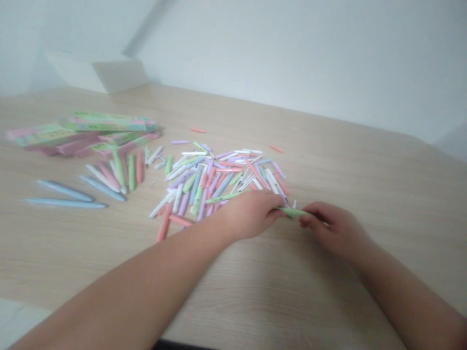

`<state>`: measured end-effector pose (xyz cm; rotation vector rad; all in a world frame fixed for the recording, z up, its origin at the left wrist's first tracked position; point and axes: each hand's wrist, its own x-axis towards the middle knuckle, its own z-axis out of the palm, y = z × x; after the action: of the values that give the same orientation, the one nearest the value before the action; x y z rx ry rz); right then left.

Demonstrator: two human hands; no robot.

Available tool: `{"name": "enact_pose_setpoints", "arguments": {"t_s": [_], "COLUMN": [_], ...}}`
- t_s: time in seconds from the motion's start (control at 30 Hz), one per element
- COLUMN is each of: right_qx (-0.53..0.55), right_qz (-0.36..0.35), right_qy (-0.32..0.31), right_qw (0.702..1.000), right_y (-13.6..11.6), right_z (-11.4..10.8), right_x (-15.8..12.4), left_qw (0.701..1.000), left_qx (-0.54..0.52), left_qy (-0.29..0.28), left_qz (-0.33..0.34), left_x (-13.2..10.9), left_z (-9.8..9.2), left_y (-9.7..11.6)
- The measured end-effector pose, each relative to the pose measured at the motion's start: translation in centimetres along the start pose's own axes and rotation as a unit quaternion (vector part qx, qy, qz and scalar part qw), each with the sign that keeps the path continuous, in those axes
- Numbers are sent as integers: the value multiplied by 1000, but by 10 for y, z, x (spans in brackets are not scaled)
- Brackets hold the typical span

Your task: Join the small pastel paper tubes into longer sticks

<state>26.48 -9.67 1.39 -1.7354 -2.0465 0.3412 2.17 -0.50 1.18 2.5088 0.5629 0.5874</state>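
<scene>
A light green pen piece [294,212] spans the gap between my two hands, just above the table at the pile's near right edge. My left hand [253,214] is closed on its left end, the back of the hand turned up. With thumb and fingers, my right hand [330,226] pinches the right end. Another green length [224,198] runs in under my left hand from the pile; whether it joins the held piece is hidden. Right behind lies a loose pile of pen parts [202,187] in pink, green, purple, blue and white, with thin white sticks among them.
Left of the pile lie several blue pens [65,190] and a row of green, pink and white pens [118,170]. Printed pink-green packs [109,124] are stacked behind them. A white folded box or card [105,73] stands at the wall. Two red pieces lie beyond the pile.
</scene>
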Motion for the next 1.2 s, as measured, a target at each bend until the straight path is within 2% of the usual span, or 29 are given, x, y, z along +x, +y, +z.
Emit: {"name": "enact_pose_setpoints", "arguments": {"t_s": [0.13, 0.3, 0.4, 0.47, 0.53, 0.6, 0.67, 0.73, 0.77, 0.9, 0.97, 1.0, 1.07, 1.2], "right_qx": [12, 50, 34, 22, 18, 18, 12, -3, -12, -22, -8, 2, 24, 88], "right_qz": [2, 22, 20, 19, 25, 31, 32, 30, 29, 16, 18, 22, 29, 39], "right_qy": [-37, 31, 23, 30, 48, 57, 58, 56, 56, 27, 4, -4, -6, -4], "right_qw": [999, 998, 999, 999, 998, 998, 998, 998, 998, 999, 1000, 1000, 999, 995], "right_y": [-1, 3, 4, 3, 2, 0, -2, -4, -5, -6, -6, -7, -9, -17], "right_z": [1, 7, 7, 5, 4, 4, 4, 4, 4, 1, 1, 1, 3, 10], "right_x": [-1, -3, -3, -2, -2, -2, -1, -1, -1, -1, -1, -2, -3, -5], "left_qw": [1000, 1000, 999, 994, 977, 944, 900, 876, 875, 904, 902, 892, 847, 710], "left_qx": [4, -7, -38, -90, -179, -290, -395, -442, -444, -393, -401, -422, -500, -669], "left_qy": [-5, 9, 18, 40, 66, 80, 89, 91, 88, 81, 85, 88, 100, 126], "left_qz": [15, 8, -1, -38, -93, -137, -160, -171, -174, -148, -135, -136, -149, -179], "left_x": [0, -1, -1, -1, 1, 3, 5, 6, 6, 6, 6, 6, 7, 9], "left_z": [0, 0, -2, -2, 0, 2, 4, 5, 5, 4, 3, 4, 5, 6], "left_y": [-3, -8, -9, -8, -9, -12, -16, -19, -19, -14, -9, -6, -2, 2]}}
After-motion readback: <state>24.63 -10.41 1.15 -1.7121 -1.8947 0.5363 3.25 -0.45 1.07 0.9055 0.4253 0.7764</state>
